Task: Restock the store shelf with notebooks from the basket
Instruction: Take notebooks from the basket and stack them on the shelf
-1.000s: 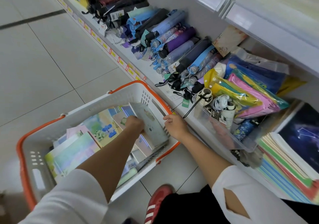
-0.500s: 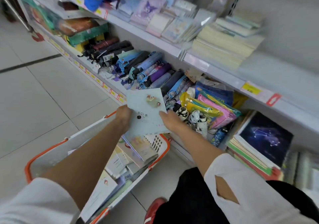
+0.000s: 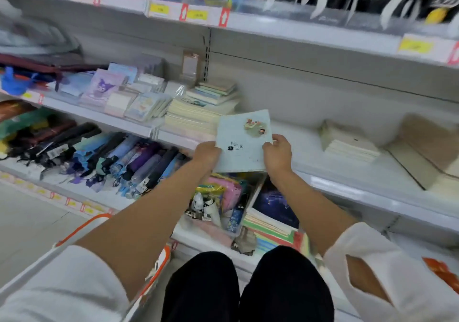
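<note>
A pale blue-green notebook with a small cartoon sticker is held up in front of the middle shelf. My left hand grips its left edge and my right hand grips its right edge. The notebook hovers beside a stack of cream notebooks, just over the shelf's front lip. The white basket with an orange rim sits at the lower left, mostly hidden behind my left arm; its contents are out of sight.
Small pale pads and brown boxes lie right of the notebook on the middle shelf. Folded umbrellas fill the lower shelf at left. Coloured folders and a dark starry notebook lie below my hands. My knees are at the bottom.
Both hands lifted the notebook out of the basket and carried it up and right to the middle shelf. The view swung upward from the basket to the shelves.
</note>
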